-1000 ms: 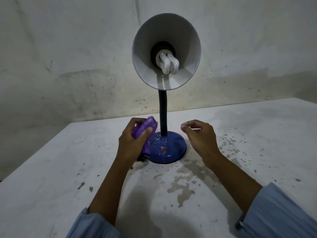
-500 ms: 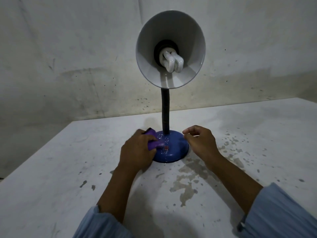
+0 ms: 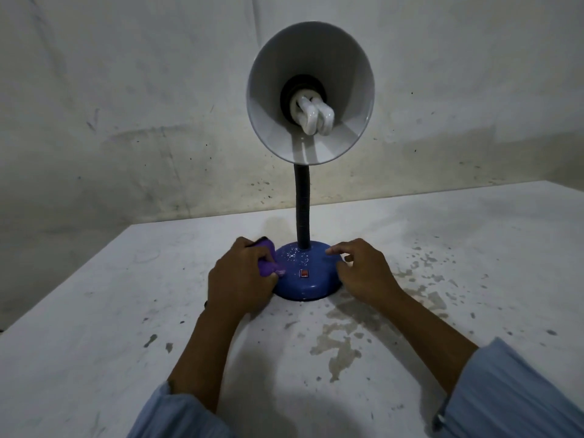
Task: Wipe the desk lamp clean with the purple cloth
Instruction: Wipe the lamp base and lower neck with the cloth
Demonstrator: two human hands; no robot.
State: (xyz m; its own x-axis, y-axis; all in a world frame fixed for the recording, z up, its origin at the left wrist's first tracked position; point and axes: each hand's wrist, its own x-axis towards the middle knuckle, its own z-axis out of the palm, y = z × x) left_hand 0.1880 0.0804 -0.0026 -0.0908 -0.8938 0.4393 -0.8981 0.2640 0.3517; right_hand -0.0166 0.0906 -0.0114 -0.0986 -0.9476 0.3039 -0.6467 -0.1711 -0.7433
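Note:
The desk lamp stands mid-table: a round blue base [image 3: 308,284] with a red switch [image 3: 304,273], a black flexible neck [image 3: 302,213] and a white shade [image 3: 311,93] with a coiled bulb, facing me. My left hand [image 3: 240,279] grips the bunched purple cloth [image 3: 268,262] and presses it on the left side of the base. My right hand [image 3: 363,270] rests with bent fingers on the right side of the base. White specks dot the top of the base.
The white table [image 3: 126,327] carries dark stains and chipped patches, mostly right of the lamp. A stained wall [image 3: 126,121] rises just behind the table's far edge.
My left hand lowered the cloth from above the base onto its left side. My right hand moved in from beside the base until its fingers touched the right side.

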